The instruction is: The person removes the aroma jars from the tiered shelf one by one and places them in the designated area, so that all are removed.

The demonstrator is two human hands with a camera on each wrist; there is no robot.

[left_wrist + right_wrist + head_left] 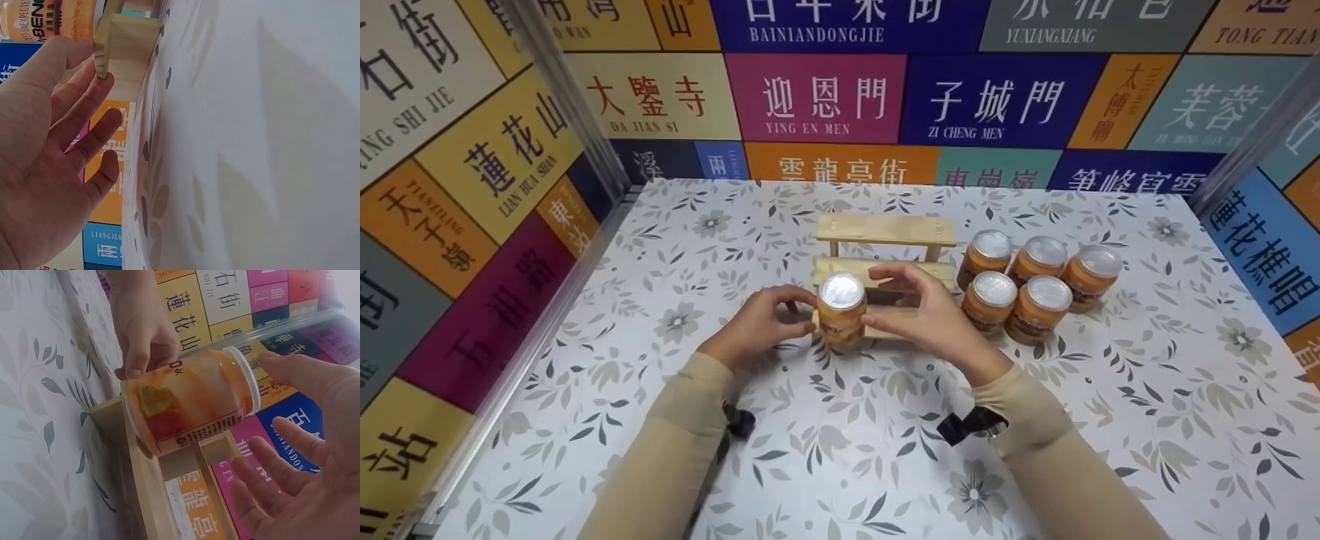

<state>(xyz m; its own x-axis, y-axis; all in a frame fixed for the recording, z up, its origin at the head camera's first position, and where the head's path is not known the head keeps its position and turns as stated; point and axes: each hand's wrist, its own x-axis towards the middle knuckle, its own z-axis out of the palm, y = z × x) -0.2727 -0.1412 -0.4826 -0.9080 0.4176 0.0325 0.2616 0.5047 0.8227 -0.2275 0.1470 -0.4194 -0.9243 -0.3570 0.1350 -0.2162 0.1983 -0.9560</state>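
An orange can (841,309) with a silver lid stands on the lowest step of a small wooden tiered rack (885,229). My left hand (765,319) is at the left end of that step, its thumb beside the can's base. In the left wrist view, the fingers (107,126) of that hand are spread and loosely bent, with fingertips right at the end of the wooden board (103,50). My right hand (926,315) is on the can's other side, thumb and fingers apart. The right wrist view shows that hand (315,455) around the lid end, fingers extended.
Several similar orange cans (1039,300) with silver lids stand grouped to the right of the rack, near my right hand. A floral cloth (870,450) covers the table. Panels with printed place names (825,97) rise behind and on both sides.
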